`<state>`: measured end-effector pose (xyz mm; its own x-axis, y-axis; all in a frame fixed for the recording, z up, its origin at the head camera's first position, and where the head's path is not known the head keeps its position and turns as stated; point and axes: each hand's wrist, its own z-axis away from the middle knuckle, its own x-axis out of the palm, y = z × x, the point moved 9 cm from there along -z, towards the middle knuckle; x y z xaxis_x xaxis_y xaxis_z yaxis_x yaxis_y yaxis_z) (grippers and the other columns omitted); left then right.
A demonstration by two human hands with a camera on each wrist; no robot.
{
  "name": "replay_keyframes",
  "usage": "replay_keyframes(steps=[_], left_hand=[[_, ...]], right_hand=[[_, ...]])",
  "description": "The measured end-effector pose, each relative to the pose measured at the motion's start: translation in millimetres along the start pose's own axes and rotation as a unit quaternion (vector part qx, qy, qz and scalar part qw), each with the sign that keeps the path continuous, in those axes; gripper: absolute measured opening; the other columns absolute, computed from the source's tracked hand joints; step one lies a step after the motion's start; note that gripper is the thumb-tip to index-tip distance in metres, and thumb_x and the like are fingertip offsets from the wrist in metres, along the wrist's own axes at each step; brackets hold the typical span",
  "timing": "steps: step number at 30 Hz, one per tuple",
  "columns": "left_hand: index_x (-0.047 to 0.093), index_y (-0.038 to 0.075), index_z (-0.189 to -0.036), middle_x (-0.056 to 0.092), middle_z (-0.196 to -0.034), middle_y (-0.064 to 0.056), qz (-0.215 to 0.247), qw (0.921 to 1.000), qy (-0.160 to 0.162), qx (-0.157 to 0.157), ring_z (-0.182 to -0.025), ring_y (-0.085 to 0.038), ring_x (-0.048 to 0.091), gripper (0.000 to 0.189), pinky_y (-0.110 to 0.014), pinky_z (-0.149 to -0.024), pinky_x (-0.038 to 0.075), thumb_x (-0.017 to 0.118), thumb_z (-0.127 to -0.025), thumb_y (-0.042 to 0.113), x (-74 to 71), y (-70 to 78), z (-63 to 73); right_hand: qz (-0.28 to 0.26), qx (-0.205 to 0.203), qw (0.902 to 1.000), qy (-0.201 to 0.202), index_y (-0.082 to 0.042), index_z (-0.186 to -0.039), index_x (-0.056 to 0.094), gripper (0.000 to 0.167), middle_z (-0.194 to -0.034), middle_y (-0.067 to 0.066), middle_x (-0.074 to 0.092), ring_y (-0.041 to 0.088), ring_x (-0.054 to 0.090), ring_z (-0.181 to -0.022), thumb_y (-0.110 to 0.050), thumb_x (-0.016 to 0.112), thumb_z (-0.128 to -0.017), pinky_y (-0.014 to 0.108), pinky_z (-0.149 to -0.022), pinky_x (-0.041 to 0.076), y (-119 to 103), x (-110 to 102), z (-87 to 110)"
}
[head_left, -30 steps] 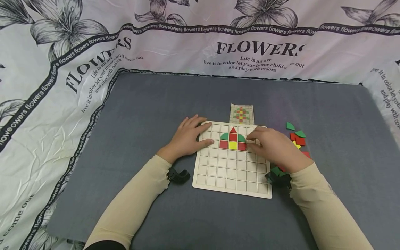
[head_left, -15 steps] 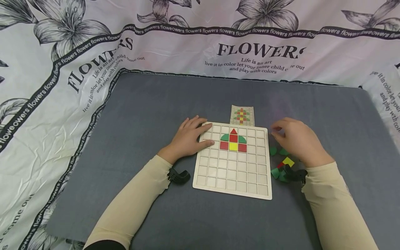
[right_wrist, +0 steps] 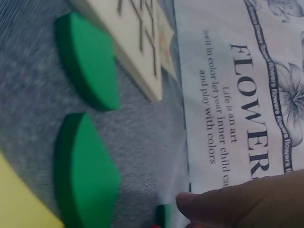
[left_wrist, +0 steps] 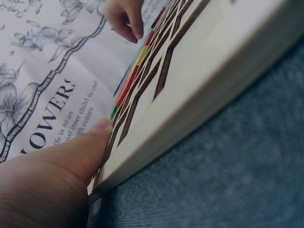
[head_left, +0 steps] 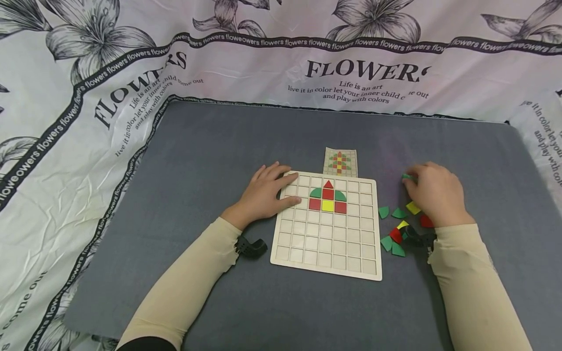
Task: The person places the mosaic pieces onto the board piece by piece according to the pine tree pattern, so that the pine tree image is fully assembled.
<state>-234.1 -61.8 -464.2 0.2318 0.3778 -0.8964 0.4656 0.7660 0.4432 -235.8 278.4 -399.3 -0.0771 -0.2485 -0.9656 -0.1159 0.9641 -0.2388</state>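
Note:
A pale gridded board [head_left: 325,243] carries a small pattern of red, yellow and green tiles [head_left: 328,195] near its top. My left hand [head_left: 263,192] rests on the board's upper left edge with fingers spread; in the left wrist view the thumb [left_wrist: 90,147] lies along the rim. To the right of the board, my right hand [head_left: 436,192] has thumb and fingertips at a green quarter-circle tile [head_left: 407,176], pinching it low over the table. In the right wrist view this green tile [right_wrist: 164,215] shows just beside a fingertip; the other fingers are out of that view.
Several loose green, red and yellow tiles [head_left: 396,235] lie between the board and my right wrist. A small pattern card [head_left: 340,161] sits at the board's far edge. The grey tabletop [head_left: 228,141] is bordered by white flower-printed cloth [head_left: 246,68].
My right hand has left the board's pattern, moved right past the board's edge and over to the green tile, uncovering some loose tiles. The left hand has stayed put.

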Motion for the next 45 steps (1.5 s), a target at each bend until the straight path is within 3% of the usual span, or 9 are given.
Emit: replay_keyframes(steps=[7,11,16,24,35,45], left_hand=[[0.045,0.024,-0.162,0.037,-0.168,-0.004,0.0,1.0,-0.001,0.001,-0.162,-0.029,0.017,0.071,-0.052,-0.132,0.004,0.062,-0.102,0.058,-0.7,1.8,0.3],[0.046,0.023,-0.162,0.037,-0.168,-0.004,0.002,1.0,0.002,0.002,-0.162,-0.029,0.017,0.071,-0.052,-0.132,0.005,0.063,-0.102,0.057,-1.2,2.1,0.3],[0.046,0.023,-0.162,0.038,-0.167,-0.004,0.0,1.0,0.004,0.001,-0.162,-0.029,0.018,0.071,-0.052,-0.132,0.005,0.063,-0.102,0.058,-0.9,1.1,-0.2],[0.046,0.023,-0.161,0.038,-0.167,-0.004,0.003,1.0,0.004,0.0,-0.162,-0.029,0.018,0.071,-0.051,-0.132,0.005,0.063,-0.102,0.057,-1.1,0.7,0.0],[0.045,0.024,-0.162,0.037,-0.168,-0.003,0.002,1.0,0.001,-0.007,-0.162,-0.028,0.017,0.071,-0.052,-0.132,0.004,0.062,-0.102,0.058,-1.4,-0.1,-0.3],[0.045,0.024,-0.162,0.037,-0.168,-0.003,0.002,1.0,-0.002,-0.004,-0.162,-0.028,0.016,0.072,-0.05,-0.132,0.004,0.061,-0.102,0.059,-1.1,-0.4,-0.5]], right_hand=[[0.006,0.017,0.9993,-0.032,0.01,-0.114,0.071,0.026,-0.106,0.035,0.064,0.055,0.061,-0.093,-0.012,0.067,-0.1,0.07,-0.073,0.048,11.8,11.8,-1.7],[0.005,0.01,0.9995,-0.029,0.01,-0.11,0.073,0.025,-0.102,0.033,0.066,0.054,0.063,-0.091,-0.011,0.07,-0.099,0.069,-0.073,0.049,8.8,12.7,-2.0],[-0.011,0.002,0.9995,-0.029,0.009,-0.106,0.074,0.023,-0.093,0.028,0.07,0.045,0.065,-0.08,-0.012,0.074,-0.096,0.063,-0.067,0.051,4.3,11.6,-1.5],[-0.049,0.018,0.9955,-0.079,0.005,-0.107,0.071,0.027,-0.091,0.02,0.074,0.034,0.067,-0.075,-0.018,0.078,-0.095,0.052,-0.06,0.051,2.4,14.0,-0.4],[-0.08,-0.014,0.988,-0.131,0.006,-0.111,0.073,0.025,-0.101,0.023,0.074,0.036,0.069,-0.087,-0.016,0.072,-0.099,0.057,-0.073,0.055,-27.2,11.8,4.2],[-0.134,-0.046,0.9706,-0.195,-0.001,-0.109,0.075,0.021,-0.098,0.012,0.075,0.025,0.066,-0.085,-0.02,0.074,-0.1,0.039,-0.07,0.054,-56.9,23.9,11.0]])
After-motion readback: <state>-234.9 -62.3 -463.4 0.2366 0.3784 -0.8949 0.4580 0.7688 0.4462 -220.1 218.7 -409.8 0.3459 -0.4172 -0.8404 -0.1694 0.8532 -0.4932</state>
